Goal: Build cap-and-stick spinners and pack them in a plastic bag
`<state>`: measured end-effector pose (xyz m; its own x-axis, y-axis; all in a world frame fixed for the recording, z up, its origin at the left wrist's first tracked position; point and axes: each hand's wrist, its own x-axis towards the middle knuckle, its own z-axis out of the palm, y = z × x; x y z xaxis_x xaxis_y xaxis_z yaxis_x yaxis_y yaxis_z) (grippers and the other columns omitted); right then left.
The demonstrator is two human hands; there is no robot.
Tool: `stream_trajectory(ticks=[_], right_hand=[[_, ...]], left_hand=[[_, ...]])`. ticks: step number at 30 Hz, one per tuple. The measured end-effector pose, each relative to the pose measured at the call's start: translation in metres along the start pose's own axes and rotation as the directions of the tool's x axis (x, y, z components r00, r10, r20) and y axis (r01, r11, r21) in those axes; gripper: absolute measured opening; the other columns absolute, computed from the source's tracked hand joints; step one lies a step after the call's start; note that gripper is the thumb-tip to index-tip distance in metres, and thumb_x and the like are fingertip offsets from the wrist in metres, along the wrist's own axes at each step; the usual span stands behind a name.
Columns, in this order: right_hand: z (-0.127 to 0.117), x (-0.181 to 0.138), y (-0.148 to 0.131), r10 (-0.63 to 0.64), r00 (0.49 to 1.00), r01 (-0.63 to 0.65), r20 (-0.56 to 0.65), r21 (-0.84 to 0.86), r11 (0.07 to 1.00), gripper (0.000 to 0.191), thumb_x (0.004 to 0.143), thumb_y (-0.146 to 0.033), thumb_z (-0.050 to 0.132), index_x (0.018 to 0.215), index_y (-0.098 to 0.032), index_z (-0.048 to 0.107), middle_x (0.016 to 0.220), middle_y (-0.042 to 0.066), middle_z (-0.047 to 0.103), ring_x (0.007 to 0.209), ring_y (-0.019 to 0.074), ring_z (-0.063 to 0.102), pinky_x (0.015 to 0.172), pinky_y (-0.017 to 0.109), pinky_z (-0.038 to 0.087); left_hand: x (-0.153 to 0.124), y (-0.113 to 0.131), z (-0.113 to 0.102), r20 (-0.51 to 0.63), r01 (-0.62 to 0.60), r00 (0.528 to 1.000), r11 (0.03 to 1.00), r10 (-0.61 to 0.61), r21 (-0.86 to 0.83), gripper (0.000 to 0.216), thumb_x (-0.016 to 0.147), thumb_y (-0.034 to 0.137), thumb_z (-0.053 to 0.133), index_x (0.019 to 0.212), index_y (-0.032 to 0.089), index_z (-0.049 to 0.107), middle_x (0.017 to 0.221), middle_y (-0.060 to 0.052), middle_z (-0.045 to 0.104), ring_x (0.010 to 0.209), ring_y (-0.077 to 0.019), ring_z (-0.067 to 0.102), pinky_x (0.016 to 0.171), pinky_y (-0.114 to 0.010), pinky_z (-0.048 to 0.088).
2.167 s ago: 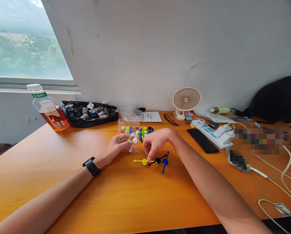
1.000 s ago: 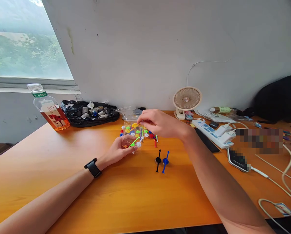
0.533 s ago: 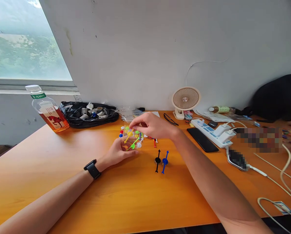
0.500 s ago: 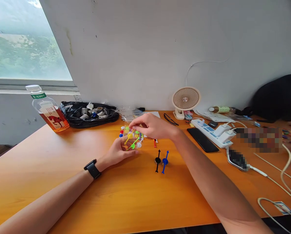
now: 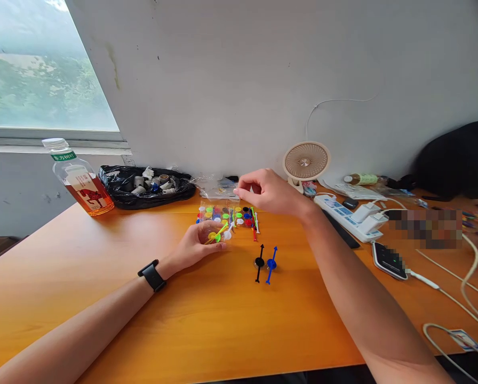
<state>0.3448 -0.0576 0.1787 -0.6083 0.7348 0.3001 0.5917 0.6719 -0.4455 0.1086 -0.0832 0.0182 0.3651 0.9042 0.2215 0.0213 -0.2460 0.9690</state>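
Note:
A clear plastic bag (image 5: 223,216) full of small coloured plastic discs and arrow pieces lies on the orange table (image 5: 207,314). My left hand (image 5: 197,245) rests on the table and grips the bag's near end, with yellow, green and white pieces by its fingers. My right hand (image 5: 269,193) is raised above the bag's far right corner, fingers curled in a pinch; what they hold, if anything, I cannot make out. A black arrow piece (image 5: 259,262) and a blue arrow piece (image 5: 271,264) lie side by side on the table, right of my left hand.
A tea bottle (image 5: 79,178) and a black bag of small parts (image 5: 146,186) stand at the back left. A desk fan (image 5: 306,162), power strip (image 5: 353,218), phone (image 5: 389,260) and cables (image 5: 463,298) fill the right side. A black bag (image 5: 459,160) sits far right.
My right hand carried the yellow arrow piece from the table into the bag, then lifted back toward the bag's far right corner. The yellow piece now lies by my left fingers.

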Motion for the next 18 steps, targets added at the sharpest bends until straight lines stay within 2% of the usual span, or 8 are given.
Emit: stream_trajectory(ticks=[2,3,5,7,10,12,14,18], right_hand=[[0.001,0.000,0.005,-0.026,0.981,0.007,0.191,0.097,0.995,0.031,0.095,-0.042,0.063,0.079,-0.016,0.068,0.068,-0.001,0.057,0.064,0.0114,0.045,0.061,0.028,0.031],[0.003,0.001,0.008,-0.056,0.937,0.005,0.345,0.148,0.989,0.030,0.093,-0.043,0.066,0.082,-0.016,0.071,0.070,-0.001,0.060,0.065,0.0115,0.048,0.061,0.027,0.033],[0.013,0.004,0.015,-0.109,0.756,-0.023,0.645,0.192,0.981,0.027,0.087,-0.043,0.074,0.089,-0.016,0.076,0.078,0.001,0.069,0.069,0.0123,0.056,0.063,0.025,0.037],[0.028,0.008,0.020,-0.072,0.551,-0.056,0.831,0.123,0.991,0.030,0.077,-0.043,0.084,0.091,-0.016,0.078,0.087,0.002,0.075,0.076,0.0138,0.062,0.066,0.025,0.040],[0.055,0.013,0.023,0.063,0.383,-0.092,0.922,-0.030,0.995,0.036,0.062,-0.040,0.094,0.086,-0.018,0.079,0.088,0.000,0.076,0.081,0.0158,0.066,0.066,0.024,0.042],[0.068,0.014,0.022,0.065,0.294,-0.114,0.954,-0.033,0.993,0.038,0.056,-0.037,0.097,0.084,-0.019,0.079,0.086,-0.002,0.076,0.082,0.0162,0.067,0.066,0.024,0.043],[0.077,0.014,0.021,0.052,0.236,-0.139,0.970,-0.019,0.990,0.036,0.053,-0.032,0.098,0.081,-0.018,0.078,0.082,-0.003,0.075,0.079,0.0161,0.067,0.066,0.025,0.044],[0.086,0.013,0.023,0.104,0.174,-0.211,0.979,-0.066,0.975,0.029,0.053,-0.019,0.093,0.076,-0.017,0.076,0.074,-0.003,0.074,0.073,0.0161,0.067,0.064,0.025,0.045]], left_hand=[[0.001,-0.002,-0.002,0.008,0.015,1.000,1.000,-0.015,-0.004,0.051,0.075,0.041,0.092,0.117,0.017,0.075,0.117,-0.010,0.075,0.107,-0.0250,0.068,0.094,-0.035,0.056],[0.002,-0.004,-0.003,0.018,0.018,1.000,1.000,-0.018,-0.006,0.051,0.077,0.041,0.091,0.118,0.017,0.074,0.116,-0.009,0.075,0.105,-0.0245,0.069,0.093,-0.035,0.056],[0.003,-0.005,-0.004,0.034,0.010,0.999,1.000,-0.009,-0.009,0.050,0.078,0.041,0.090,0.118,0.016,0.074,0.117,-0.010,0.075,0.104,-0.0242,0.069,0.093,-0.035,0.057],[0.003,-0.007,-0.005,0.038,0.000,0.999,1.000,0.001,-0.014,0.049,0.078,0.041,0.090,0.117,0.016,0.075,0.118,-0.010,0.075,0.106,-0.0244,0.068,0.095,-0.036,0.056],[0.003,-0.009,-0.005,0.009,0.033,0.999,0.999,-0.033,-0.007,0.054,0.075,0.041,0.092,0.119,0.015,0.074,0.117,-0.010,0.074,0.107,-0.0245,0.068,0.095,-0.036,0.055],[0.003,-0.010,-0.005,-0.019,0.047,0.999,0.999,-0.047,0.008,0.058,0.074,0.040,0.093,0.121,0.015,0.073,0.118,-0.010,0.074,0.108,-0.0248,0.067,0.096,-0.036,0.055],[0.003,-0.010,-0.005,-0.031,0.042,0.999,0.999,-0.041,0.012,0.058,0.073,0.040,0.093,0.122,0.015,0.072,0.121,-0.010,0.073,0.111,-0.0253,0.067,0.099,-0.036,0.054],[0.003,-0.006,-0.003,-0.026,0.036,0.999,0.999,-0.036,0.013,0.055,0.074,0.041,0.093,0.119,0.016,0.073,0.121,-0.010,0.073,0.113,-0.0257,0.066,0.101,-0.038,0.053]])
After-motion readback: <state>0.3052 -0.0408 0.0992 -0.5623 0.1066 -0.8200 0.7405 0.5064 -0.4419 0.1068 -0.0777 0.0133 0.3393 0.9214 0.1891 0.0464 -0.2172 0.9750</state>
